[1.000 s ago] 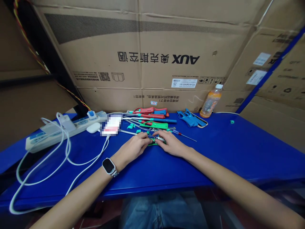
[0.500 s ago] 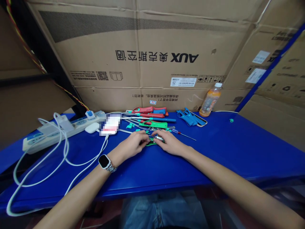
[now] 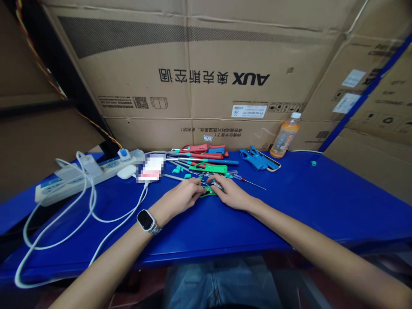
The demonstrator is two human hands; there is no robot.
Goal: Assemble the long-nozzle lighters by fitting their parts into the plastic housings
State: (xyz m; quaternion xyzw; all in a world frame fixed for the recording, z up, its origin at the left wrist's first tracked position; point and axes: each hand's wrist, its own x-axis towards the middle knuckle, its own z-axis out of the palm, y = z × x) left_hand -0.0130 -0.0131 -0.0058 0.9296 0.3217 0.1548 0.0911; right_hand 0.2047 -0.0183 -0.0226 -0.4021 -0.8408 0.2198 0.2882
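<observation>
While 2 hands bracket 1 green shell, lighters lie just behind

Count: 1 green shell [image 3: 208, 193] w/ shiny bit [image 3: 217, 186]; 1 green lighter [image 3: 210, 168]; 2 blue handles [image 3: 229, 162] in pile; red lighters [image 3: 206, 156] approx. 3, overlapped, can't tell exact no. Also 2 blue shells [image 3: 255, 159], 1 screwdriver [image 3: 240, 177], 1 bottle [image 3: 285, 139], 1 phone [image 3: 151, 168] (screen pixelated), 1 white case [image 3: 126, 171], 1 pwr strip [image 3: 107, 167].

Green shell's on blue tabletop [image 3: 305, 210], betw. both hands: L hand [image 3: 182, 197] at its left end, R hand [image 3: 233, 193] over its right part.

R hand: thumb near side, fingers curled over far side, grasping shell. L hand: fingertips bunched on shell; can't tell exactly what they pinch. Both forearms slant up & inward from bottom corners, wrists low, backs of hands up; watch [image 3: 146, 220] on L wrist.
</observation>
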